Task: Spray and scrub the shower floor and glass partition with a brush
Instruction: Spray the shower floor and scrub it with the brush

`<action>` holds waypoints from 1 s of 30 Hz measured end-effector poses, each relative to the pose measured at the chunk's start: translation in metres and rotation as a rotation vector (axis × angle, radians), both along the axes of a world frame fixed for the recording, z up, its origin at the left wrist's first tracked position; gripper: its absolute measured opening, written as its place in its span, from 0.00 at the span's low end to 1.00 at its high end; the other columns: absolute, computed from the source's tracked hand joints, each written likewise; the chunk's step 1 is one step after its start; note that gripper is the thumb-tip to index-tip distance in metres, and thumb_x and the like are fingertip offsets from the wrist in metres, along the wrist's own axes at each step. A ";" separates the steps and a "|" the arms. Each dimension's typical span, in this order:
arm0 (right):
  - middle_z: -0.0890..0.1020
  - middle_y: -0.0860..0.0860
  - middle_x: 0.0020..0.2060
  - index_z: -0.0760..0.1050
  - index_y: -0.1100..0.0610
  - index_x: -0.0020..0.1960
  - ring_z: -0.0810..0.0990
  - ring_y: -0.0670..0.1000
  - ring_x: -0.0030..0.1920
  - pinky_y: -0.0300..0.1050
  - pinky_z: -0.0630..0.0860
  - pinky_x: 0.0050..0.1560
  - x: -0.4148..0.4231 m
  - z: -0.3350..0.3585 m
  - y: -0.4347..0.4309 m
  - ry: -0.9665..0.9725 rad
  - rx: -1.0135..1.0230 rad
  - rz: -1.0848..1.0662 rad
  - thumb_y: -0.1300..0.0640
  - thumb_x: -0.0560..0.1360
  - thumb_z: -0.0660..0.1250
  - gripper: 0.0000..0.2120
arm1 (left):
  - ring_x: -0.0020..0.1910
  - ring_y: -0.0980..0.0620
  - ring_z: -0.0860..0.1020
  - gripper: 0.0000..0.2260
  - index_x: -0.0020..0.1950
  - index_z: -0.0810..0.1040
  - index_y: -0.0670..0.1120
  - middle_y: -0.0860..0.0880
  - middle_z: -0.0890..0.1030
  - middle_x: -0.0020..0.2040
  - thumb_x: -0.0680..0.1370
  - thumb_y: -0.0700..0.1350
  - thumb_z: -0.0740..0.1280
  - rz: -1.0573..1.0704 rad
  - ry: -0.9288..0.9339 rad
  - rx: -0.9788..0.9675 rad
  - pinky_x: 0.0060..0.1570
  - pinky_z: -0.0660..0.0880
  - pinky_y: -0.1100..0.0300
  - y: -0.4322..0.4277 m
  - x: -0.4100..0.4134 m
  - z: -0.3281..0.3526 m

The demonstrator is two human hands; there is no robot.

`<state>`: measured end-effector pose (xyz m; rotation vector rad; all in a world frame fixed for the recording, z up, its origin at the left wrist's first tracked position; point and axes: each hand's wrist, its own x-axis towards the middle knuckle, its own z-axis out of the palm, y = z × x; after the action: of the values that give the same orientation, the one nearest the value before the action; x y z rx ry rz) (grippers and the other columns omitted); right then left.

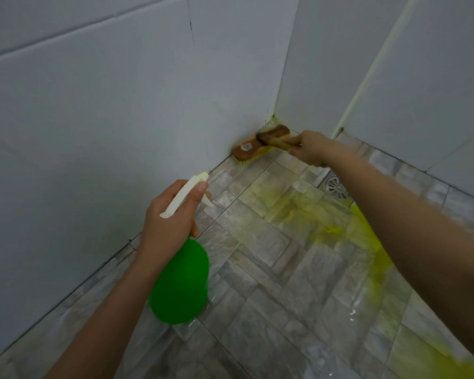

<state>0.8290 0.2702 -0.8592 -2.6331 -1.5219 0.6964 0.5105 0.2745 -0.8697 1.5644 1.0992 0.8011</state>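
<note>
My left hand point(167, 222) grips the white trigger head of a green spray bottle point(179, 285), held above the wet tiled shower floor point(271, 269) with its nozzle aimed toward the left wall. My right hand point(309, 147) holds the handle of a wooden scrub brush point(253, 149) with yellow bristles. The brush head lies on the floor in the far corner, against the foot of the left wall. Yellow-green cleaner is spread over the floor tiles from the middle to the lower right.
White tiled walls point(107, 105) close the corner on the left and at the back. A round metal floor drain point(335, 186) sits just beside my right forearm. A pale vertical strip point(367, 75) runs up the right-hand wall.
</note>
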 end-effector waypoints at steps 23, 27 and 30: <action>0.75 0.50 0.34 0.68 0.42 0.71 0.73 0.49 0.28 0.41 0.69 0.29 -0.071 -0.008 -0.064 0.078 -0.028 0.237 0.52 0.81 0.57 0.19 | 0.21 0.54 0.72 0.10 0.59 0.83 0.51 0.54 0.86 0.49 0.83 0.50 0.63 0.014 0.012 0.010 0.28 0.72 0.63 -0.024 -0.037 -0.004; 0.75 0.53 0.29 0.69 0.37 0.68 0.70 0.50 0.23 0.38 0.66 0.23 -0.058 0.035 -0.100 0.098 -0.258 0.214 0.49 0.80 0.59 0.18 | 0.21 0.53 0.71 0.09 0.52 0.83 0.57 0.49 0.87 0.48 0.83 0.52 0.63 0.027 0.016 0.010 0.30 0.72 0.61 -0.028 -0.056 0.000; 0.77 0.53 0.33 0.72 0.37 0.65 0.75 0.53 0.30 0.42 0.72 0.31 -0.091 0.037 -0.098 0.068 -0.239 0.260 0.47 0.79 0.57 0.16 | 0.21 0.55 0.71 0.08 0.52 0.83 0.57 0.53 0.86 0.48 0.83 0.52 0.64 0.044 0.017 0.012 0.28 0.72 0.61 -0.032 -0.064 0.005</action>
<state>0.7378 0.1720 -0.8223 -2.5600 -1.8911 1.0341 0.4468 0.2429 -0.8642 1.5648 1.1463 0.8264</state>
